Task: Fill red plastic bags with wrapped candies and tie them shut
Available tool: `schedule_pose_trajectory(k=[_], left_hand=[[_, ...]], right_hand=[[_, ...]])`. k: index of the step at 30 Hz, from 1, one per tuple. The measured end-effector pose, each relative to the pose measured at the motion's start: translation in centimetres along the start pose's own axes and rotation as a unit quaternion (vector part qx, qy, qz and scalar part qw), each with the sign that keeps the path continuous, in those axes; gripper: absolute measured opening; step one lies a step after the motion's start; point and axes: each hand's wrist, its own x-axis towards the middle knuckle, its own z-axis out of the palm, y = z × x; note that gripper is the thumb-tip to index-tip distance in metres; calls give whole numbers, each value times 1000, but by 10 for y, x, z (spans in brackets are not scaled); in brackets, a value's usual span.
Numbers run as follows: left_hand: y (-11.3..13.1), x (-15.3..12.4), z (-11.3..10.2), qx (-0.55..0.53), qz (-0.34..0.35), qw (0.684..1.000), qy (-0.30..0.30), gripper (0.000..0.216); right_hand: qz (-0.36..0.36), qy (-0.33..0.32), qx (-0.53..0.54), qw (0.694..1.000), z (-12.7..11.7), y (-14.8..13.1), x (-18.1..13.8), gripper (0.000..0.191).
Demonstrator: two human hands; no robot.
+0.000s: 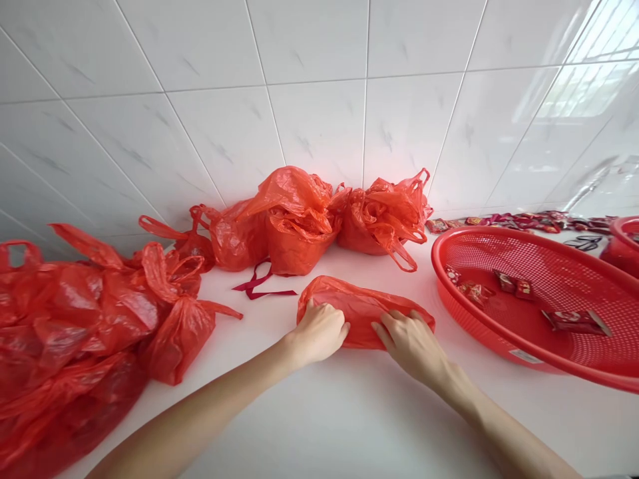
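Note:
A red plastic bag point(357, 299) lies stretched sideways on the white table between my two hands. My left hand point(322, 330) is closed on the bag's left part, its fingers curled into the film. Toward the other end, my right hand point(410, 336) grips the bag with bent fingers; the fingertips are partly hidden in the plastic. To the right of my right hand stands a large red mesh basket point(484, 332) with a few small wrapped packets point(576, 322) inside. Behind the bag, a dark red ribbon point(262, 286) rests on the table.
Filled red bags point(302, 243) stand along the tiled wall point(319, 126). A heap of tied red bags point(74, 319) covers the left side. Small red packets point(534, 221) line the wall at right, near black scissors point(584, 242) and a second red basket point(630, 236).

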Motion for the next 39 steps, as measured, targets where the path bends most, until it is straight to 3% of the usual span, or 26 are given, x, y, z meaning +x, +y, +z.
schedule_pose_trajectory(k=[3,6,10,12,15,18,20,24,28,33,39], left_hand=[[-2,-4,-7,19,-5,1000,-13,39],[-3,-10,-14,23,14,999,-43,34],[-6,-16,-18,7,46,998,-45,29],[-9,-17,-16,5,69,998,3,19],[-14,-17,-8,10,107,985,133,18],[-17,-15,5,20,81,960,268,25],[-18,-13,13,31,45,949,309,23],[-20,-7,17,20,-2,968,250,20],[-23,-4,9,-36,16,981,188,17],[-33,1,-2,-55,5,979,194,28],[-45,-1,-7,-62,57,989,125,9]], right_hand=[[59,-43,14,997,-6,3,-2,15],[79,-47,55,994,-9,7,-6,36],[84,-39,86,992,-9,13,-7,38],[71,-20,85,994,-9,17,-6,39],[50,30,67,996,-8,22,-5,38],[39,65,47,996,-7,22,-5,28],[14,76,41,996,-7,19,-6,20],[-53,106,57,991,-10,14,-9,16],[-107,158,112,975,-18,16,-11,14],[-191,236,254,918,-27,23,-13,14],[-208,300,311,877,-38,27,-13,16]])
